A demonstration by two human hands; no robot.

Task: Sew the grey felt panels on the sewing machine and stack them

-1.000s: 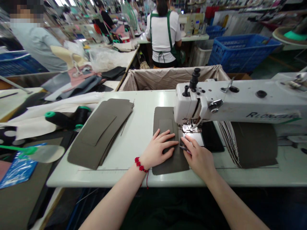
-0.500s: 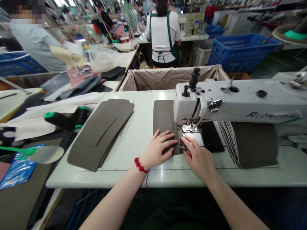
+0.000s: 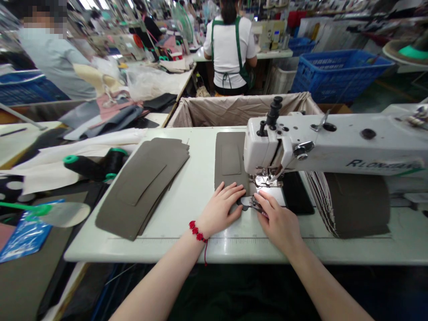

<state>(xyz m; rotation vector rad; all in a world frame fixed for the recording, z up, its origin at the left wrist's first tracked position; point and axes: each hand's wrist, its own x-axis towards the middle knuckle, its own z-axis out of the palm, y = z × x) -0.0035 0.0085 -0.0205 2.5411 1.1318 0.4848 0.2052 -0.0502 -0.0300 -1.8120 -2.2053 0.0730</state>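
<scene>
From here, the left hand [image 3: 220, 208] has a loose, spread grip over the lower edge of the grey panel [image 3: 228, 179], mid-frame; I can't tell the right hand's [image 3: 281, 220] grip. Desk [image 3: 195, 178] separates panel and left-of-frame stack [image 3: 142, 183].

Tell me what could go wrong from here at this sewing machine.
The right hand is close to the metal foot, so it could get pinched if it strays under. The left hand lies over just the near end of the brown panel, so that panel might twist out of line. The stack of panels has uneven edges; a bump could slide it.
</scene>
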